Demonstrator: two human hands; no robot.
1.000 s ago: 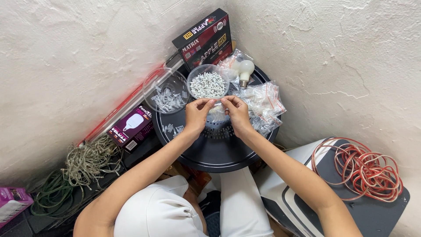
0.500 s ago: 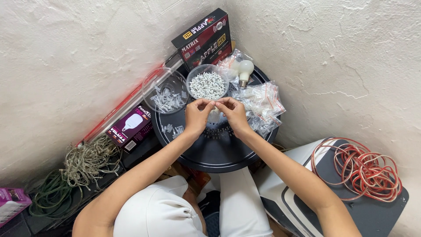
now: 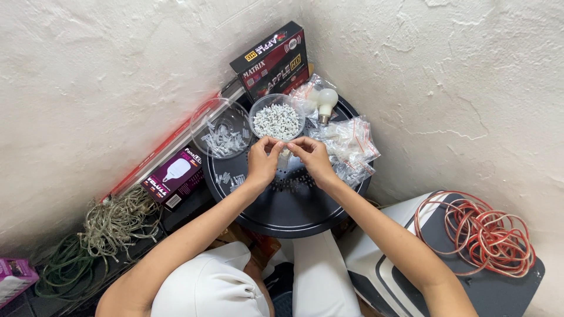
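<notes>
My left hand (image 3: 262, 162) and my right hand (image 3: 311, 157) meet over the far side of a round black table (image 3: 294, 202). Their fingertips pinch a small clear plastic bag (image 3: 284, 154) between them. Just beyond the hands stands a clear bowl (image 3: 277, 120) full of small white clips. To its left a second clear bowl (image 3: 221, 130) holds a few larger white plastic pieces. A pile of small clear zip bags (image 3: 348, 147) lies to the right of my right hand.
A white light bulb (image 3: 325, 101) and a dark red-and-black box (image 3: 271, 61) sit at the table's back by the wall corner. A purple bulb box (image 3: 174, 176), tangled wire (image 3: 114, 220) and green cord (image 3: 61, 271) lie left. Coiled red cable (image 3: 482, 230) rests on a grey case, right.
Both hands have shifted slightly while working the small bag between the fingertips; the right hand's fingers have closed in nearer the left. Nothing else has moved.
</notes>
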